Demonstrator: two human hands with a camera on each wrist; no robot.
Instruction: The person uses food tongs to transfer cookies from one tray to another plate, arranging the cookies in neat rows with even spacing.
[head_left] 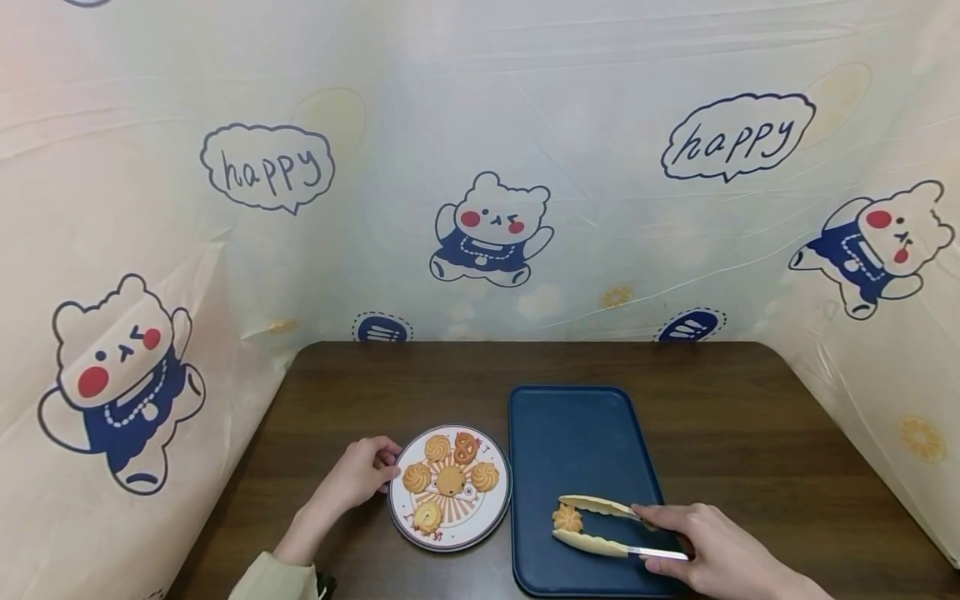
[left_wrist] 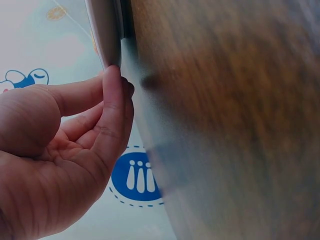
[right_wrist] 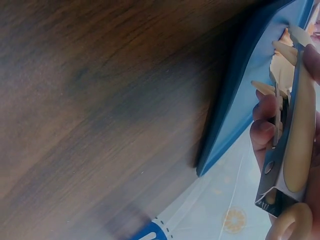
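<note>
My left hand [head_left: 363,471] pinches the left rim of a round white plate [head_left: 491,504] between thumb and fingers; the left wrist view shows the plate's edge [left_wrist: 106,37] from the side. On the plate lie several cookies, among them a swirled cookie [head_left: 417,477], a pretzel [head_left: 465,447] and a plain round cookie [head_left: 451,480]. My right hand [head_left: 712,546] holds a pair of tongs [head_left: 596,546] with cream scalloped tips over a dark blue tray [head_left: 577,433]. A star-shaped cookie [head_left: 567,518] sits between the spread tips; whether both touch it I cannot tell.
Plate and tray stand side by side, almost touching, on a dark brown wooden table [head_left: 420,375]. A pale curtain [head_left: 600,250] printed with cartoon bears hangs round the table's back and sides. The tray has a raised rim.
</note>
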